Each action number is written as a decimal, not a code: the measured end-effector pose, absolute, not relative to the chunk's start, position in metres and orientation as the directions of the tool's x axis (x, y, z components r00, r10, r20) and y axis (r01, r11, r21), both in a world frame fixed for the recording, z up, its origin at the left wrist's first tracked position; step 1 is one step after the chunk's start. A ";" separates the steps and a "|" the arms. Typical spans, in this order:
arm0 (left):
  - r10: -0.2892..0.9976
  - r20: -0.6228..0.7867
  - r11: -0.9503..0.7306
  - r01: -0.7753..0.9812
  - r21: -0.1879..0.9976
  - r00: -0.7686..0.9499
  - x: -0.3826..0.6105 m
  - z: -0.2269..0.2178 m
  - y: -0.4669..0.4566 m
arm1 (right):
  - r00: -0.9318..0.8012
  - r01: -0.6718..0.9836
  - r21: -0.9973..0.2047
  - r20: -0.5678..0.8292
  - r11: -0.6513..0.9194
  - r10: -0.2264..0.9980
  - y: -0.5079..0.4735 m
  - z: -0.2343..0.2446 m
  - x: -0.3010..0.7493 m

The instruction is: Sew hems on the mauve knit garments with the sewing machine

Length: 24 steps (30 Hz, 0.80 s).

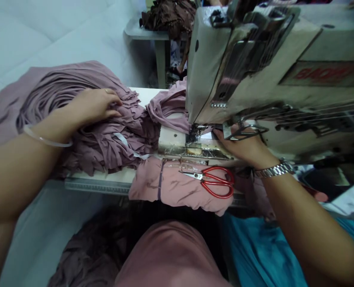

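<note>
Where your left hand (100,103) lies: on top of the mauve fabric pile (75,75), palm down, fingers loosely bent and slightly spread; whether they pinch any layer, you cannot tell from here.
Mauve pile: heaped on the white table (145,95) to the left of the sewing machine (206,79), its folds curving around your wrist, its ragged ends toward the needle area.
Mauve piece at the machine: a looped length (161,105) just right of the pile, running in beside the needle area.
Your right hand (241,145): reaching in from the right, low beside the needle area; the metal frame (245,131) covers part of your fingers, so how far they are closed, and on what, cannot be told.
In the way: that frame and the bulky machine head, which hide what lies behind them.
Pale strip (125,143): across the pile's near side, below your left hand.
Red-handled scissors (198,175): resting on the pink roll (147,183) at the table's near edge, blades pointing left.
Dark band (160,181): around the roll.
Ruler (95,186): along the near edge, left of the roll.
Teal cloth (260,251): below your right forearm.
Brown cloth (171,16): heaped on a stand (131,32) behind.
</note>
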<state>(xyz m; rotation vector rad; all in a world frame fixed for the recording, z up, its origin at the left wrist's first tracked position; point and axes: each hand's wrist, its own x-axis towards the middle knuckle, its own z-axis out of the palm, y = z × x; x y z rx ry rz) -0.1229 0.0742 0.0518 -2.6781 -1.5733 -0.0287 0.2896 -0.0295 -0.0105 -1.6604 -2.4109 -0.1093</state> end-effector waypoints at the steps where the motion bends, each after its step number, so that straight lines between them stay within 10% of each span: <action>1: 0.869 0.006 -0.493 0.867 -0.073 0.495 -0.131 0.050 0.076 | -0.334 0.936 -0.051 0.180 0.347 0.925 -0.029 -0.009 0.288; 20: 0.900 0.214 -0.354 0.923 -0.151 0.380 -0.123 0.077 0.111 | -0.303 0.953 -0.033 -0.075 0.301 0.950 -0.027 0.016 0.277; 24: 0.955 0.014 -0.283 0.924 -0.256 0.296 -0.140 0.076 0.133 | -0.270 0.963 0.012 -0.032 0.271 0.962 -0.030 0.012 0.275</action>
